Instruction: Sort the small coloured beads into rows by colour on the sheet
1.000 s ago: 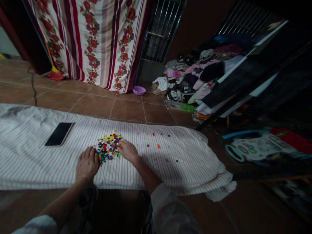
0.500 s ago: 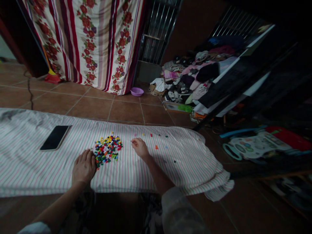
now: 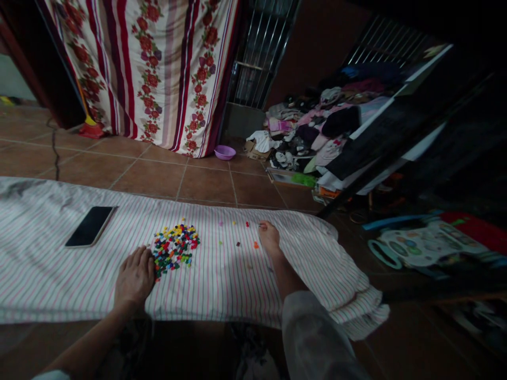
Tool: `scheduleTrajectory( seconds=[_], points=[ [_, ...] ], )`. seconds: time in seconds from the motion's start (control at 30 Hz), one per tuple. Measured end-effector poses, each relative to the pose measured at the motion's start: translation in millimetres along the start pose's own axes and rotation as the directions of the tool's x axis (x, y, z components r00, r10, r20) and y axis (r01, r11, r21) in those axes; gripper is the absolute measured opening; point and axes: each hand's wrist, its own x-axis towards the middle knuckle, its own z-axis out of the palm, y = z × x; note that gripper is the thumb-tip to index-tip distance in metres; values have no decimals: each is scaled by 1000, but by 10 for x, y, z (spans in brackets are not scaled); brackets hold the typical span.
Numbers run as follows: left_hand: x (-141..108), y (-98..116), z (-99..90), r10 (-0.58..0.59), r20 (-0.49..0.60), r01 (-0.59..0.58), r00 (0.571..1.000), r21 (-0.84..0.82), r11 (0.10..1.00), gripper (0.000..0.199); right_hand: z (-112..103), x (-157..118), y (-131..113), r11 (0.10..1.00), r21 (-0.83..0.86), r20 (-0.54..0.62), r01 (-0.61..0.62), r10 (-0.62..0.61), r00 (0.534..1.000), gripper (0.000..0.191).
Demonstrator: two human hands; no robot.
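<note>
On striped cloth lie a phone and, beside the flat left hand, a colourful pile, with scattered pieces near the right hand, fingers bunched, contents unclear.

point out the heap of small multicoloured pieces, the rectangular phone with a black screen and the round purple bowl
heap of small multicoloured pieces (image 3: 174, 246): head view, middle of the heap
rectangular black-screened phone (image 3: 90, 227): head view, middle of the screen
round purple bowl (image 3: 225, 154): head view, outer wall
</note>
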Motion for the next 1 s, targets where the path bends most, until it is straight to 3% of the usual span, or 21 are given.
scheduleTrajectory(
  seconds=[0.2, 0.47, 1.0],
  points=[
    [-5, -14, 14, 25, 20, -25, 999, 30, 999, 40, -10, 137, 78, 991, -119, 6, -59, 60, 998, 38],
    [0, -20, 16, -3, 25, 3, 1000, -4, 1000, 42, 97, 243, 134, 985, -173, 38, 9, -2, 999, 38],
    [14, 6, -23, -6, 19, 6, 1000, 2, 1000, 42, 179, 144, 180, 979, -195, -12, 66, -69, 998, 41]
  ],
)
